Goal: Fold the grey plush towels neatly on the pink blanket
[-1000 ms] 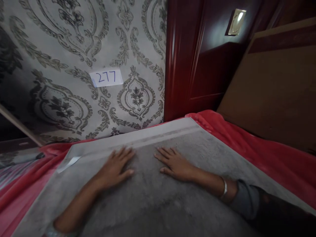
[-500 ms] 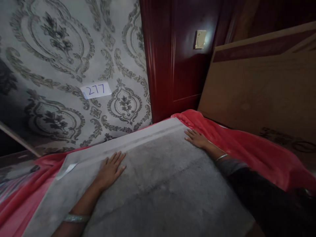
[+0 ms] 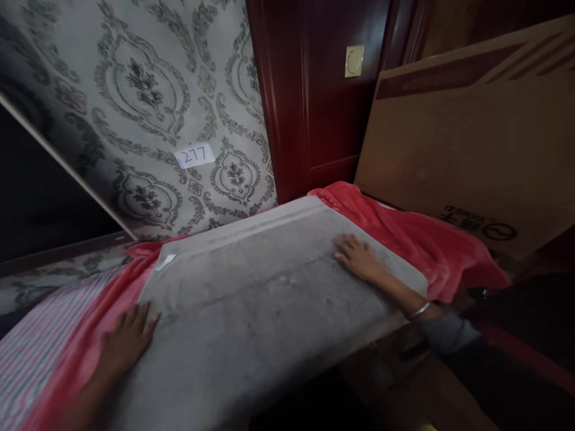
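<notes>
A grey plush cloth (image 3: pixel 251 323) lies spread out, with creases across it and a paler band along its far edge. My left hand (image 3: pixel 128 338) rests palm down at its left edge, fingers slightly apart and close to the red blanket. Farther right, my right hand (image 3: pixel 359 258) lies flat on the cloth with fingers spread, slightly blurred. Neither hand holds anything. A small white tag (image 3: pixel 166 261) sits near the cloth's far left corner. Beneath, the red blanket (image 3: pixel 404 236) shows along the right and left sides.
Patterned wallpaper (image 3: pixel 148 90) with a paper marked 277 (image 3: pixel 196 155) rises behind. A dark red door panel (image 3: pixel 323 120) stands beside it. At right leans a large cardboard box (image 3: pixel 471 137). Striped bedding (image 3: pixel 58 329) is at left, below a dark panel (image 3: pixel 40 191) with a pale edge.
My left hand has moved left and nearer to me, to the cloth's left edge. My right hand has slid inward from the right edge. The view has shifted, showing the cloth's near edge.
</notes>
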`<state>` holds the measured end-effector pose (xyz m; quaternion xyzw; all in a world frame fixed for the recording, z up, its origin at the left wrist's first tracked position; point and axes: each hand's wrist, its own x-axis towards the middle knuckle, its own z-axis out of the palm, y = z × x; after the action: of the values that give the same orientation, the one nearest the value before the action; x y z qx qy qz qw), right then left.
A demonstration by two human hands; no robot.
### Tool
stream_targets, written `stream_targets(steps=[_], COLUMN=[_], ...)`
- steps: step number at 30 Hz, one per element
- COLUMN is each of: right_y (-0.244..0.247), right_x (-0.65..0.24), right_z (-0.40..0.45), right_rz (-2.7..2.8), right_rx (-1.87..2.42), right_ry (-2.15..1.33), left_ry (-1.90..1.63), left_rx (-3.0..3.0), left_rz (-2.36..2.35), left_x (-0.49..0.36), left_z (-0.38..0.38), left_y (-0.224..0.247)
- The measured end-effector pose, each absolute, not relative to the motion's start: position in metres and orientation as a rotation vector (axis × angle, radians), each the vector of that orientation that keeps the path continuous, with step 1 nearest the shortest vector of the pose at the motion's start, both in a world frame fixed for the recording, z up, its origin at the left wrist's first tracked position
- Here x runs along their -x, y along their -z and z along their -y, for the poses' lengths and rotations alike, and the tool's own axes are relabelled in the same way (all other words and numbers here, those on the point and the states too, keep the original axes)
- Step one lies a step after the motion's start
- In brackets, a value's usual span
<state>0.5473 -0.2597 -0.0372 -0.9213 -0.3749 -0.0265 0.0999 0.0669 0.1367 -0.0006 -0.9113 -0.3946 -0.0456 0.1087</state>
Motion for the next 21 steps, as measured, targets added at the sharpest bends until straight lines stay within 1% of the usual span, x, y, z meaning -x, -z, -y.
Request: stream_targets(steps=[3, 6, 9, 14, 17, 21], right_y=[0.047, 0.050, 0.050, 0.067, 0.082, 0.096], right_x=[-0.493, -0.471, -0.486, -0.531, -0.540, -0.539], right_z=[0.244, 0.247, 0.271, 0.332, 0.360, 0.381], right_rz=[1.465, 1.531, 1.334, 0.976, 0.864, 0.774], right_rx=[2.519, 2.515, 2.675, 2.821, 2.804, 2.758], right_ry=[0.094, 0.080, 0.070, 0.201, 0.311, 0.433], left_ry=[0.197, 0.107, 0.088, 0.160, 0.227, 0.216], left_rx=[2.779, 2.931, 2.856, 2.669, 2.616, 2.609], left_rz=[1.070, 0.955, 1.137, 1.483, 1.532, 1.547], left_x=[-0.078, -0.086, -0.066, 0.002, 0.024, 0.027], left_z=[-0.086, -0.045, -0.036, -0.054, -0.055, -0.044], left_y=[0.007, 0.018, 0.023, 0.026, 0.028, 0.025])
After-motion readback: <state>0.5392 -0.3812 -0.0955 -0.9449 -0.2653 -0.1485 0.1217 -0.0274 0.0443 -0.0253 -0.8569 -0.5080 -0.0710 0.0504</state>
